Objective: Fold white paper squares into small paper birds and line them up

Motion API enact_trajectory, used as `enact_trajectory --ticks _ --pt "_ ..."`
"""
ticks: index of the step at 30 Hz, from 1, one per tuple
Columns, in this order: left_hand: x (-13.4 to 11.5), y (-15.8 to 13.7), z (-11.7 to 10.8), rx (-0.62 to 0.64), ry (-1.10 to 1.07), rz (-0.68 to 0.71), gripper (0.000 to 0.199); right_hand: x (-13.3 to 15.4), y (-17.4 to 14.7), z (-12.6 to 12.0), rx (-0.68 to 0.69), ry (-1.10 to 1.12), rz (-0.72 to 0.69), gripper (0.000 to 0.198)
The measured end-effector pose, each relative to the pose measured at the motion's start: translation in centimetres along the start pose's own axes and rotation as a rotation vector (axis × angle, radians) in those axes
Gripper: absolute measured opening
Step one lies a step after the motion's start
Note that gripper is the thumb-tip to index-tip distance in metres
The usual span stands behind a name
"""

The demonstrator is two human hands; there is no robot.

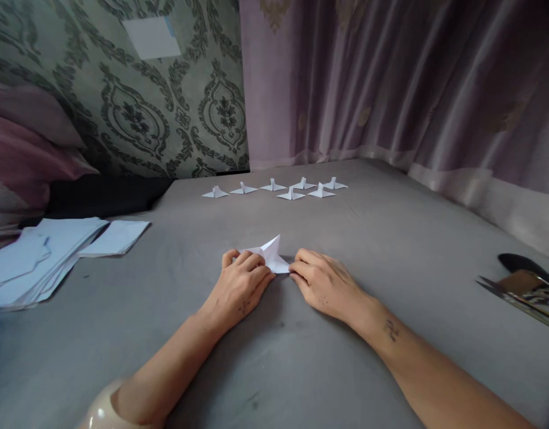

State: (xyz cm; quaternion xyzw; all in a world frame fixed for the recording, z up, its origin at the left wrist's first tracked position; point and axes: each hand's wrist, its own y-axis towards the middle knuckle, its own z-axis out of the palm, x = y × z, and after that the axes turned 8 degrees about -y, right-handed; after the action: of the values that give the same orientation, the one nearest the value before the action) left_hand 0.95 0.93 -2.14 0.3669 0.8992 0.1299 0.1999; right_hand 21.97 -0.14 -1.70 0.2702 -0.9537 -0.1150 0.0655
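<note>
A white folded paper piece (pixel 274 257) with a raised pointed flap stands at the middle of the grey cloth surface. My left hand (pixel 244 283) is closed on its left part, with fingers over the paper and thumb at its near edge. The fingers of my right hand (pixel 324 281) pinch its right-hand tip. My left fingers hide part of the paper.
Several small folded paper figures (pixel 291 193) stand in two loose rows farther back. A stack of white paper sheets (pixel 42 256) and smaller paper pieces (pixel 116 237) lie at left. Scissors (pixel 498 287) and a dark-handled item are at far right. A curtain (pixel 346 89) hangs behind.
</note>
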Motion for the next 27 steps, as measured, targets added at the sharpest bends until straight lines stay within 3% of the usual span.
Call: enact_trajectory --ticks 12,19,23,27 --pt "-0.2 0.6 1.0 -0.048 0.011 -0.207 0.019 0.9 0.8 1.1 0.010 0.213 0.356 0.017" --pt "0.0 0.9 1.4 -0.029 0.016 -0.240 0.014 1.3 1.2 1.6 -0.019 0.211 0.446 0.013" --pt "0.2 1.0 1.7 -0.027 0.000 -0.262 0.016 1.4 1.2 1.8 -0.079 0.240 0.333 0.010" --pt "0.3 0.7 1.3 -0.074 -0.057 -0.319 0.030 1.8 0.8 1.6 -0.061 0.206 0.096 0.032"
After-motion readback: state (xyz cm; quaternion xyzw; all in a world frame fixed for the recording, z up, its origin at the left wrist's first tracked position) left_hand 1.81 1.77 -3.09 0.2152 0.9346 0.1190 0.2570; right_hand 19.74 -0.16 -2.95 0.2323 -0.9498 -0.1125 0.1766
